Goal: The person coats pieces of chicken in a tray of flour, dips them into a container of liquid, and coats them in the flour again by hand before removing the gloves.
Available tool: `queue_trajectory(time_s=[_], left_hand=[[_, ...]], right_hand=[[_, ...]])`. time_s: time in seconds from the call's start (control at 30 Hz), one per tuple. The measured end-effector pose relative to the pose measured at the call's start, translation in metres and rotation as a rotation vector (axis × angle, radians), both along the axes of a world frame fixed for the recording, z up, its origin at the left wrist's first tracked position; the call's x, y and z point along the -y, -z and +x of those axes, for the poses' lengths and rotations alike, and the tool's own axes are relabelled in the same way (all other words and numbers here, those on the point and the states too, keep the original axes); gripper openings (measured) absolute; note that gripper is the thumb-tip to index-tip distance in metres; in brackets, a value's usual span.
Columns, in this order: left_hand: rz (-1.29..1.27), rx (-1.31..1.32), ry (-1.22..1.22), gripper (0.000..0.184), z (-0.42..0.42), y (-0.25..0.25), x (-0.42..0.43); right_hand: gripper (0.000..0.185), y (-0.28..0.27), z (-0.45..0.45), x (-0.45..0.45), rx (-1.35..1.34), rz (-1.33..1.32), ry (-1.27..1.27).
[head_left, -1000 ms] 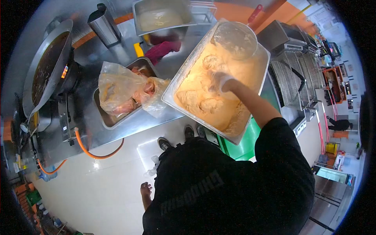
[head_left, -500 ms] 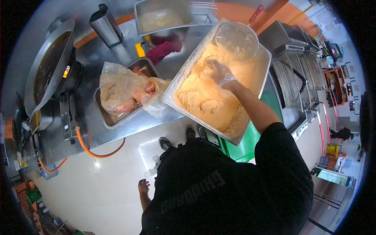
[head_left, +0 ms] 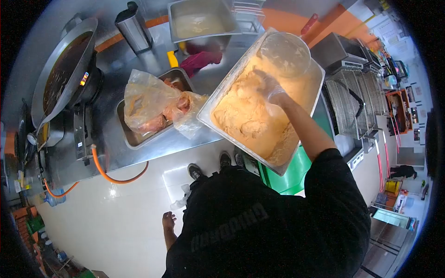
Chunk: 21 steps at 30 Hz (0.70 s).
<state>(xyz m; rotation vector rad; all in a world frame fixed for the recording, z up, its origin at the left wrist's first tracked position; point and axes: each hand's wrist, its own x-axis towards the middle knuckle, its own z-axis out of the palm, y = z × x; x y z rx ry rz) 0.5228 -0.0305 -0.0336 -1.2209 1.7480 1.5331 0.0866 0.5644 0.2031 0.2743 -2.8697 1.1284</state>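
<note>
Touching the powder, the gloved right hand is blurred; its grip cannot be told. The left hand hangs beside the body, fingers loosely apart. The powder lies in a tub; leftward, bagged meat sits in a tray on the worktop.

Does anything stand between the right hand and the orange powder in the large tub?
Nothing visible does: the gloved right hand appears to be already in the orange powder. A round see-through vessel sits in the tub's far end, beyond the hand, not across its way.
</note>
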Motion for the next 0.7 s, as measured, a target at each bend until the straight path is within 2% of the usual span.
queue_trajectory(time_s=[0.1,0.2,0.27,0.37,0.47,0.5,0.53,0.57,0.6,0.7], left_hand=[[0.016,0.012,-0.064,0.037,-0.001,0.000,0.001],[-0.014,0.010,-0.004,0.037,-0.001,-0.003,-0.001],[-0.025,0.047,0.039,0.036,-0.009,-0.012,-0.007],[-0.043,0.054,0.082,0.036,-0.015,-0.022,-0.012],[-0.064,-0.005,0.151,0.036,-0.015,-0.027,-0.014],[-0.075,-0.046,0.186,0.036,-0.017,-0.029,-0.014],[-0.089,-0.080,0.219,0.036,-0.018,-0.033,-0.013],[-0.105,-0.112,0.255,0.036,-0.018,-0.034,-0.013],[-0.107,-0.118,0.286,0.036,-0.016,-0.033,-0.012],[-0.111,-0.120,0.375,0.037,-0.006,-0.016,0.000]], right_hand=[[0.054,-0.060,0.016,0.038,0.074,0.554,0.005],[0.057,-0.044,0.035,0.065,0.351,0.615,-0.285],[0.057,-0.062,0.049,0.106,0.593,0.606,-0.346],[0.053,0.004,0.047,0.103,0.564,0.669,-0.303],[0.050,0.035,0.034,0.073,0.424,0.547,-0.431],[0.051,0.041,0.026,0.057,0.419,0.421,-0.443],[0.054,-0.002,0.024,0.062,0.467,0.507,-0.426],[0.055,-0.029,0.024,0.060,0.538,0.419,-0.414],[0.055,-0.046,0.025,0.056,0.602,0.332,-0.401],[0.055,-0.066,0.043,0.051,0.723,0.474,-0.517]])
